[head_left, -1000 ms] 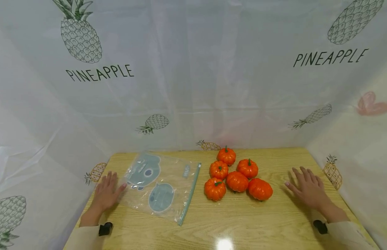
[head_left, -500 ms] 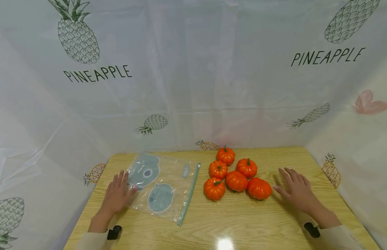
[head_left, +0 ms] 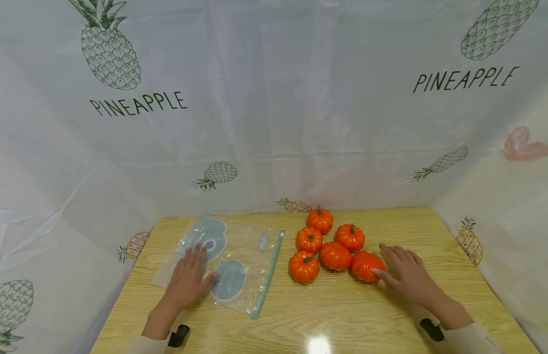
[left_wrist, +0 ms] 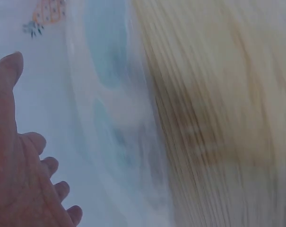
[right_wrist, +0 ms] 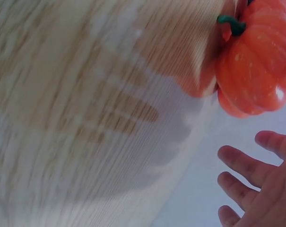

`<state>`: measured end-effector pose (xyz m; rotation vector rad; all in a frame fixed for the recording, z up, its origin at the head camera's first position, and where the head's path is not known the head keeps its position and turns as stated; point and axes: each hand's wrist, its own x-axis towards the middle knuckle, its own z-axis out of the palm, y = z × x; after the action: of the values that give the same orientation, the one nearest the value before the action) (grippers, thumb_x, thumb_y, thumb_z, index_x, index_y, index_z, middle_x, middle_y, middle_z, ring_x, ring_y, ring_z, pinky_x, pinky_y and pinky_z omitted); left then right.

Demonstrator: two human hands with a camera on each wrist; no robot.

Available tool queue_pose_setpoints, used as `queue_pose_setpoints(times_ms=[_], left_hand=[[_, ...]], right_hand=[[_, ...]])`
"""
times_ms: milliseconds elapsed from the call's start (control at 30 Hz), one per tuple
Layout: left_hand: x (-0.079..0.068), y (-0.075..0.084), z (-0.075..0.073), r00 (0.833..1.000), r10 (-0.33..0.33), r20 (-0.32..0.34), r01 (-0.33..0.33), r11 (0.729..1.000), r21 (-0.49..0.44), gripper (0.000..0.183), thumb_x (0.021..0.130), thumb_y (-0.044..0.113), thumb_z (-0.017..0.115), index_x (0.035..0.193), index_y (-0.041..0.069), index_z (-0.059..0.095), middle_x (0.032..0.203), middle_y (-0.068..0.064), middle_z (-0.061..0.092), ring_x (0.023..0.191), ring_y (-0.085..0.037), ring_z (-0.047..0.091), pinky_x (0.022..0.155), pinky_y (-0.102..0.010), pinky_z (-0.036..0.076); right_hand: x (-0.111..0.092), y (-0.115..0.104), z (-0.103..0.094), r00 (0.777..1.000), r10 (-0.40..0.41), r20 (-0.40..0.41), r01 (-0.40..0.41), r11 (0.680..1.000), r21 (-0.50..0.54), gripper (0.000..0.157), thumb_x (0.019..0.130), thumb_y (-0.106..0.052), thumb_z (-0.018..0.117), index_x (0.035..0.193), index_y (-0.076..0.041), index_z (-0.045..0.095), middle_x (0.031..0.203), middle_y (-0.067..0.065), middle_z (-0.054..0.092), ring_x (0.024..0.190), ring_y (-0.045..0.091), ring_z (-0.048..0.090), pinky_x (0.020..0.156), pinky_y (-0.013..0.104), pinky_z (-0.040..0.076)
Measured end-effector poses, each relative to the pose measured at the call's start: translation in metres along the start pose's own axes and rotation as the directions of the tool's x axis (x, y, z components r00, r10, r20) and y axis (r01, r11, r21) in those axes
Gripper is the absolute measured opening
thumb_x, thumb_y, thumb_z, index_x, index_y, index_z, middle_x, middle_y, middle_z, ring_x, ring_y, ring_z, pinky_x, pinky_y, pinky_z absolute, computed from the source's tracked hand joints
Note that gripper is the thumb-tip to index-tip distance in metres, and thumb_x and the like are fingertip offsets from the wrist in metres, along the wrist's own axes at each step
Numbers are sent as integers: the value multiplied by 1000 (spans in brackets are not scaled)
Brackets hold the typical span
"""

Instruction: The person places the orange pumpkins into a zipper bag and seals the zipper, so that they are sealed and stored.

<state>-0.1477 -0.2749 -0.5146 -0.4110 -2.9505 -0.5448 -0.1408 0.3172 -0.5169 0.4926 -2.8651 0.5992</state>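
A clear zip bag [head_left: 256, 265] with blue-grey animal prints and a green slider edge lies flat on the left of the table. Over its left part spreads my left hand [head_left: 187, 282], fingers straight; the left wrist view shows this hand [left_wrist: 24, 165] above the blurred bag [left_wrist: 109, 94]. Several orange toy pumpkins with green stems sit in a cluster right of the bag. Beside the rightmost pumpkin [head_left: 367, 267], my right hand [head_left: 408, 275] reaches with extended fingers, its thumb overlapping the pumpkin's edge. In the right wrist view a pumpkin [right_wrist: 256, 61] appears just beyond the fingertips.
The wooden table [head_left: 344, 314] ends at a white curtain [head_left: 274, 123] printed with pineapples, which hangs behind it and along both sides. Other pumpkins, such as the back one [head_left: 320, 220] and the front left one [head_left: 304, 267], stand close together.
My left hand has moved right, from the bag's left edge to over its prints. My right hand has moved left, up to the rightmost pumpkin. Bag and pumpkins have stayed put.
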Motion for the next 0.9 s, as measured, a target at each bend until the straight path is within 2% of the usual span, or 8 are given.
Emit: queue_pose_setpoints(times_ms=[367, 467, 567, 700, 900], left_hand=[[-6, 45, 16, 998, 51, 37, -49, 998, -48, 84, 101, 46, 68, 163, -1, 36, 170, -25, 29, 154, -55, 26, 119, -74, 26], [-8, 55, 22, 996, 58, 66, -55, 997, -51, 84, 100, 49, 67, 163, 0, 38, 170, -23, 31, 155, -52, 26, 120, -72, 26], [-11, 67, 27, 991, 62, 115, -54, 996, -67, 84, 101, 51, 66, 162, 0, 39, 170, -21, 31, 156, -49, 25, 122, -69, 25], [-17, 81, 32, 982, 87, 166, -70, 992, -103, 85, 101, 54, 64, 162, 1, 39, 170, -21, 31, 156, -49, 26, 121, -71, 25], [-25, 95, 43, 972, 149, 180, -133, 986, -101, 86, 100, 57, 65, 162, 2, 41, 168, -20, 36, 152, -49, 34, 117, -69, 33]], right_hand=[[1, -8, 7, 1000, -27, 6, 27, 1000, -1, 67, 98, -37, 75, 150, 0, 53, 141, 29, 60, 131, 55, 50, 107, 75, 30], [1, -10, 8, 1000, -25, 15, 25, 1000, -4, 66, 98, -37, 74, 149, -1, 54, 140, 28, 61, 130, 54, 51, 106, 73, 32], [2, -11, 9, 999, -21, 24, 21, 1000, -9, 65, 99, -38, 74, 149, -1, 55, 138, 26, 63, 130, 53, 53, 105, 72, 34], [2, -13, 10, 1000, -18, 23, 18, 1000, -7, 62, 99, -38, 73, 147, -2, 58, 136, 24, 65, 129, 51, 54, 104, 71, 35], [3, -16, 12, 999, -6, 33, 6, 1000, -1, 60, 101, -38, 71, 147, -3, 58, 135, 25, 66, 128, 51, 55, 105, 72, 35]])
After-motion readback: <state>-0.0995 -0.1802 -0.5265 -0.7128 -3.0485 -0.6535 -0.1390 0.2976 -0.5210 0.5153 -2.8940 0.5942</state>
